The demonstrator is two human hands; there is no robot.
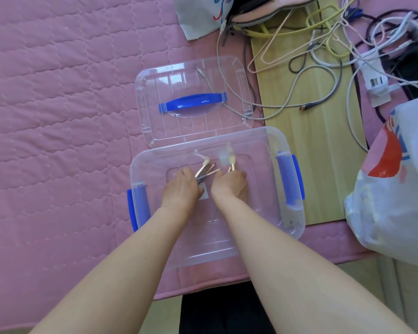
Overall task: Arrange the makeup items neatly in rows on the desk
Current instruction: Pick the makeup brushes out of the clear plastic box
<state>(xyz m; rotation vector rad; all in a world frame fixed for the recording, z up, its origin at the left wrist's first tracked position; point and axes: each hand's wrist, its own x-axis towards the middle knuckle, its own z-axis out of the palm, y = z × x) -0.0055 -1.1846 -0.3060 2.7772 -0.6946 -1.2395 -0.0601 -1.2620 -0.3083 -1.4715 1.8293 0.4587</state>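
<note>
Both of my hands are down inside a clear plastic box [263, 237] with blue side latches. My left hand [182, 189] grips a small bunch of makeup brushes [204, 168] with rose-gold ferrules and pale tips that fan up and to the right. My right hand [229, 186] holds another brush [231, 162] with a pale tip, standing almost upright and slightly blurred. The brush handles are hidden under my fingers.
The box's clear lid [193, 100] with a blue handle lies just beyond it on the pink quilted cover [58, 116]. A wooden board [311, 153] at right carries tangled cables [323, 56] and a power strip [374, 75]. A plastic bag [396, 177] sits far right, pouches at top.
</note>
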